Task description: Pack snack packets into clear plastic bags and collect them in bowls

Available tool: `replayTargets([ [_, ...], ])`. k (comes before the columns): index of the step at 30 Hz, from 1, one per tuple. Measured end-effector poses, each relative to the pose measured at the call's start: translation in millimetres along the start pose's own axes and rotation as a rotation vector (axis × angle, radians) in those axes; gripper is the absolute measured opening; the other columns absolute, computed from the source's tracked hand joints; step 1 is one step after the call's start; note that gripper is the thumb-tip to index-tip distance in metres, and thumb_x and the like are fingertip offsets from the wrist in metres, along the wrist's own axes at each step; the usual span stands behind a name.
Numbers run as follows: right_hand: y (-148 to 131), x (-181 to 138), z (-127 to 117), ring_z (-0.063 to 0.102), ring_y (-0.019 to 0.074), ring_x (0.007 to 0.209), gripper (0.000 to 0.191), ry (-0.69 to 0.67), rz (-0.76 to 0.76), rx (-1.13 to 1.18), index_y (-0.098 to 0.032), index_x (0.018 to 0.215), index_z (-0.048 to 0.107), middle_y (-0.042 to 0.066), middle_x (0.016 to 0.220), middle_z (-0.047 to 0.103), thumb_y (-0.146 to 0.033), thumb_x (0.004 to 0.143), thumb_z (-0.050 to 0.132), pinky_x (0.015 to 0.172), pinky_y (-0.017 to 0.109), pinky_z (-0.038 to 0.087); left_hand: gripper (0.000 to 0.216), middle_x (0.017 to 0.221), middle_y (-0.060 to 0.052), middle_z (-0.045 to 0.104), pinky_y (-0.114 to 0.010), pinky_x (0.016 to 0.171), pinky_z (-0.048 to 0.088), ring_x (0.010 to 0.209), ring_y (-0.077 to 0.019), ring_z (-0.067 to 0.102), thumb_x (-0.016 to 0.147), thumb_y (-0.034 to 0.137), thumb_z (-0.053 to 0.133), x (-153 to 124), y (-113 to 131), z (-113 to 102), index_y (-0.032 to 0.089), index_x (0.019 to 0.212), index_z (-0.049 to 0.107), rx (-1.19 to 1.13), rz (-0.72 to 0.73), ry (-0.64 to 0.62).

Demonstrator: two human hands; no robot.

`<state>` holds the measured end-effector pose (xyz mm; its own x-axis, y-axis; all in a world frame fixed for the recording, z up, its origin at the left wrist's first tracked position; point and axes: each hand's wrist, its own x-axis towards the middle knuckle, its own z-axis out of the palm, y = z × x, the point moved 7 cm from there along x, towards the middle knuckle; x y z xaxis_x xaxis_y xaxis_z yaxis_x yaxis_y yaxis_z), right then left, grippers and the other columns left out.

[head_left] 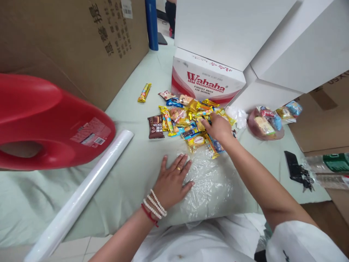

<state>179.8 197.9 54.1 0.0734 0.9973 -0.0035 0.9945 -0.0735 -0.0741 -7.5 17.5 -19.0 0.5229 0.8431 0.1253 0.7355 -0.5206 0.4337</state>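
Observation:
My left hand (174,180) lies flat with fingers spread on the cloth, its thumb touching the edge of a crumpled clear plastic bag (209,185). Over the right part of a pile of wrapped snacks (178,116), my right hand (220,127) has its thumb and curled fingers at a yellow snack packet (201,123); the far fingertips are partly hidden. A brown cocoa snack packet (156,127) forms the pile's left edge. Apart from it, farther back, lies a single yellow snack stick (144,92).
Behind the pile stands a Wahaba-labelled carton (204,82) under white boxes. A red jug (54,123) and white plastic roll (81,193) are left. To the right are a bowl of snacks (263,133), keys (307,180) and plastic bottles (334,162).

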Motion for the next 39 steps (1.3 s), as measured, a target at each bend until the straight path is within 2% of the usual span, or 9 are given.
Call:
replayTargets([
  [5,-31,12,18,0.068,0.0321,0.113,0.053,-0.136,0.037,-0.127,-0.010,0.129,0.062,0.023,0.125,0.070,-0.050,0.093,0.064,0.088,0.034,0.051,0.062,0.163,-0.011,0.045,-0.065,0.129,0.002,0.150,-0.0310,0.042,0.098,0.057,0.052,-1,0,0,0.025,0.151,0.052,0.002,-0.009,0.013],
  [11,37,-9,18,0.067,0.0223,0.086,0.026,-0.269,-0.010,0.092,-0.017,0.093,0.071,0.007,0.092,0.074,-0.040,0.081,0.071,0.069,0.026,0.046,0.062,0.162,-0.011,0.046,-0.065,0.129,0.004,0.150,-0.0312,0.042,0.097,0.056,0.055,-2,-2,0,0.025,0.151,0.053,-0.023,-0.006,0.035],
  [15,93,-27,6,0.056,0.0156,0.060,0.033,-0.171,0.270,0.586,-0.019,0.083,0.065,-0.001,0.065,0.060,-0.051,0.078,0.065,0.051,0.024,0.038,0.060,0.161,-0.011,0.047,-0.066,0.129,0.005,0.149,-0.0309,0.043,0.097,0.054,0.057,-2,-2,-2,0.024,0.149,0.054,-0.030,-0.004,0.053],
  [17,103,-32,1,0.051,0.0135,0.053,0.039,-0.095,0.374,0.805,-0.019,0.086,0.062,-0.003,0.063,0.057,-0.055,0.073,0.067,0.048,0.024,0.036,0.058,0.160,-0.011,0.048,-0.066,0.129,0.006,0.149,-0.0313,0.044,0.097,0.052,0.058,-2,-2,-2,0.024,0.148,0.055,-0.030,0.001,0.059],
  [19,98,-33,-8,0.051,0.0130,0.055,0.043,0.000,0.341,0.853,-0.019,0.090,0.062,-0.002,0.068,0.060,-0.056,0.071,0.069,0.050,0.024,0.039,0.057,0.160,-0.012,0.049,-0.065,0.129,0.006,0.149,-0.0310,0.044,0.098,0.050,0.058,-2,-1,-3,0.024,0.148,0.056,-0.033,0.004,0.061],
  [24,57,-27,-5,0.066,0.0217,0.082,0.032,-0.108,0.068,0.261,-0.017,0.098,0.067,0.007,0.090,0.073,-0.045,0.083,0.064,0.069,0.028,0.048,0.054,0.160,-0.011,0.049,-0.066,0.128,0.004,0.148,-0.0304,0.045,0.099,0.047,0.057,-2,-1,-3,0.023,0.147,0.055,-0.035,0.005,0.056],
  [28,72,-29,-3,0.071,0.0331,0.099,0.035,-0.088,0.282,-0.203,-0.015,0.116,0.064,0.019,0.106,0.075,-0.040,0.091,0.057,0.077,0.036,0.050,0.053,0.160,-0.012,0.049,-0.066,0.128,0.007,0.148,-0.0306,0.045,0.099,0.045,0.057,-2,0,-4,0.023,0.147,0.056,-0.025,0.012,0.053],
  [34,58,-25,12,0.071,0.0348,0.108,0.050,-0.160,0.144,-0.270,-0.018,0.124,0.059,0.018,0.115,0.074,-0.057,0.093,0.060,0.081,0.038,0.052,0.052,0.159,-0.013,0.050,-0.067,0.128,0.008,0.147,-0.0322,0.047,0.098,0.043,0.058,-1,0,-4,0.024,0.147,0.057,-0.013,0.014,0.061],
  [39,40,-18,19,0.071,0.0351,0.108,0.051,-0.203,0.085,-0.316,-0.015,0.129,0.055,0.020,0.118,0.073,-0.043,0.089,0.068,0.080,0.036,0.053,0.052,0.160,-0.013,0.048,-0.067,0.128,0.006,0.148,-0.0319,0.045,0.099,0.043,0.055,-1,-1,-1,0.024,0.147,0.056,0.001,0.021,0.048],
])
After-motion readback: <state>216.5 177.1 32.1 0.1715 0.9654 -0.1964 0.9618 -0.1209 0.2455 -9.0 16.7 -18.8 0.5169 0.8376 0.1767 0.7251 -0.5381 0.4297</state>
